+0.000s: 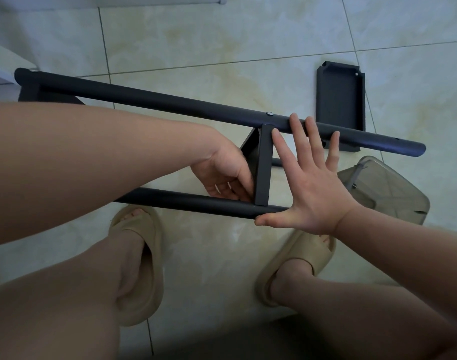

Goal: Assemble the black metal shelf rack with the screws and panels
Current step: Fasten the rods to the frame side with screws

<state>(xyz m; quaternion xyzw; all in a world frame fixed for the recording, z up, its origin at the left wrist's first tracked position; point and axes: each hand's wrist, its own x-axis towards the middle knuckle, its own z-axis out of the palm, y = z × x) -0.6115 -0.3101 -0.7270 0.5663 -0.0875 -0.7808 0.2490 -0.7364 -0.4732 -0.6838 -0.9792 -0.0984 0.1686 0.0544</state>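
Black metal shelf panel (pixel 262 165): my left fingers (pixel 236 189) pinch its near end, my right fingers (pixel 311 132) splay wide just beside it.

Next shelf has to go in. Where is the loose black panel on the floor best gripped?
Pinch a long lip of the loose panel, reaching over the far tube with the open right hand. It lies flat, rims apparently up, its near end hidden behind that tube.

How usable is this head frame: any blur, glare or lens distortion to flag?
Head view: dim, bluish light; soft glare on the floor tiles; the upper tube bows slightly from wide-angle distortion; the left hand gripping the mounted panel is slightly smeared; the right hand is sharp; bottom edge dark.
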